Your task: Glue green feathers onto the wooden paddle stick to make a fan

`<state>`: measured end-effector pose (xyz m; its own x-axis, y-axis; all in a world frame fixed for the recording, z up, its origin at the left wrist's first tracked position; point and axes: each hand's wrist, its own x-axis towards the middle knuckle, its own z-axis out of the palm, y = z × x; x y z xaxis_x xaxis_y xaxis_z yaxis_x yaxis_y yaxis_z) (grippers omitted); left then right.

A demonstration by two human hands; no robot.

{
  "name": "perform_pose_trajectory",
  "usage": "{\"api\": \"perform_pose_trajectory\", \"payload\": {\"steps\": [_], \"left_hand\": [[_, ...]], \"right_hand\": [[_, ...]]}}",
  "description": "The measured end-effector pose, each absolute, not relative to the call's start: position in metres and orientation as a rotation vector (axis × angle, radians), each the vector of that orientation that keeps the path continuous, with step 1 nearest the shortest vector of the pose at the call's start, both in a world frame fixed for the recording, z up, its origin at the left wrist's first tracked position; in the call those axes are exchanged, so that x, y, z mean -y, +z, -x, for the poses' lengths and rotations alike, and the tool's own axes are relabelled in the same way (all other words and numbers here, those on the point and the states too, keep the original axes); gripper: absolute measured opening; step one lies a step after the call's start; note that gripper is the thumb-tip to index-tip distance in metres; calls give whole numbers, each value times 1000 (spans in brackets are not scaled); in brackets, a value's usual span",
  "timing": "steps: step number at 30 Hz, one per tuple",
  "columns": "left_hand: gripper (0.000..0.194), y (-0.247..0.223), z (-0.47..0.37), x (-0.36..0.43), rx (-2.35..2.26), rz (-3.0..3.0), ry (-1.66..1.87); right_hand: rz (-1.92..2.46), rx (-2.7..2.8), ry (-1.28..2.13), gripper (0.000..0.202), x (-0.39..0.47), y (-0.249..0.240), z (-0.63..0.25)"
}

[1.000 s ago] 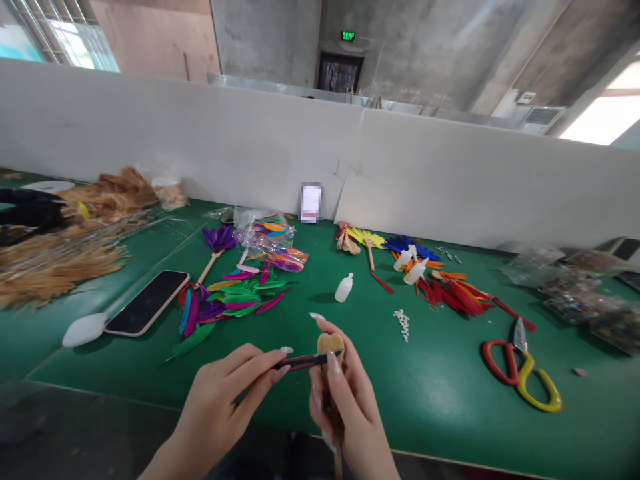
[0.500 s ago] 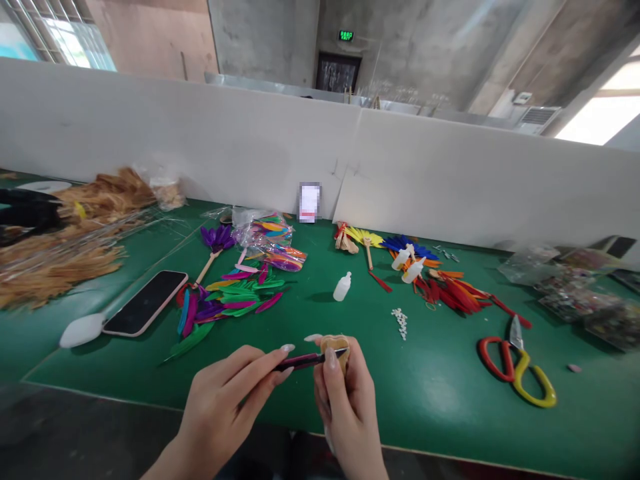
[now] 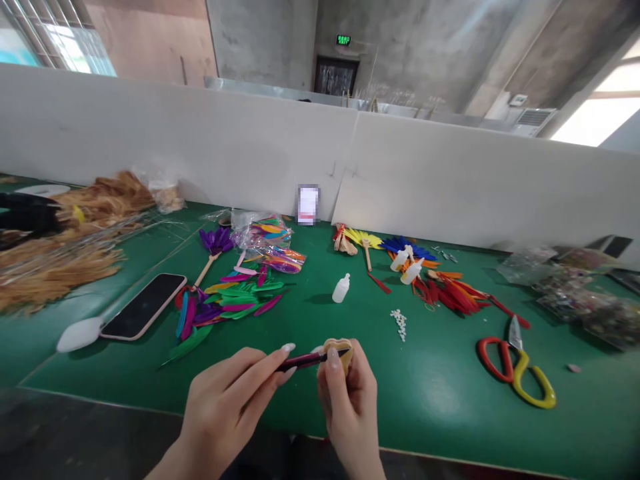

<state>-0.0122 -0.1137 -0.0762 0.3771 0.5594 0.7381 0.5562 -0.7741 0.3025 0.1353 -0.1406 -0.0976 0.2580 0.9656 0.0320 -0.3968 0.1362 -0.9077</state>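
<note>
My left hand (image 3: 235,393) pinches a dark maroon feather (image 3: 305,361) near its left end. The feather's right end lies across a small tan wooden piece (image 3: 343,348) with a rounded, wavy edge. My right hand (image 3: 350,400) is wrapped round this piece, its thumb pressing on the feather's dark tip. A white squeeze bottle (image 3: 341,289) stands on the green table just beyond my hands. Small white beads (image 3: 399,324) lie in a loose pile to the right of it.
Colourful feathers (image 3: 240,293), a purple feather fan (image 3: 217,241) and a phone (image 3: 145,305) lie left. Scissors (image 3: 515,360) with red and yellow handles lie right, near red feathers (image 3: 457,293). Tan fibre bundles (image 3: 60,273) are far left; plastic bags (image 3: 575,293) are far right.
The wooden piece in my right hand has tilted slightly and sits a little lower. A right-hand finger behind it has curled in. My left hand keeps its pinch.
</note>
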Motion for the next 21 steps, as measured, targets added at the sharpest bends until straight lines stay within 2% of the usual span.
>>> {"api": "perform_pose_trajectory", "payload": {"steps": [14, 21], "left_hand": [[23, -71, 12, 113, -1067, -2620, 1435], [24, -78, 8, 111, -1209, -2530, 1503]], "right_hand": [[1037, 894, 1042, 35, 133, -101, -140], [953, 693, 1265, 42, 126, -85, -133]]}}
